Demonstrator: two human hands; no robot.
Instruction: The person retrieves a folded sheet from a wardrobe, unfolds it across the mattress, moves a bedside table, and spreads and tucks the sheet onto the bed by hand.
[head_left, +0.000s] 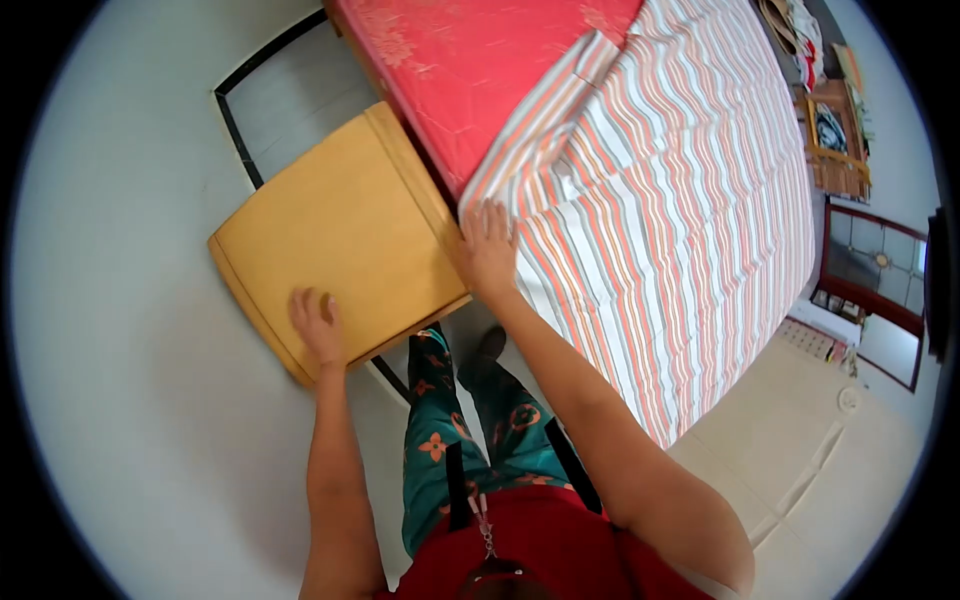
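Note:
My left hand (pixel 318 328) rests on the near end of a yellow-brown wooden bedside cabinet (pixel 330 225), its fingers apart and slightly bent. My right hand (pixel 488 250) lies with fingers stretched out along the edge of a striped bed sheet (pixel 660 220), at the side of the bed beside the cabinet. The sheet has white, orange and grey stripes and covers most of the bed. At the upper left of the bed it is folded back in a bunched roll, and a red mattress (pixel 455 75) with a floral pattern shows there.
A pale wall (pixel 130 250) stands to the left, close to the cabinet. Tiled floor (pixel 750 420) extends at the lower right. Beyond the bed are a wooden chair (pixel 838 150) with cloth on it and a dark-framed door or cabinet with glass (pixel 870 260).

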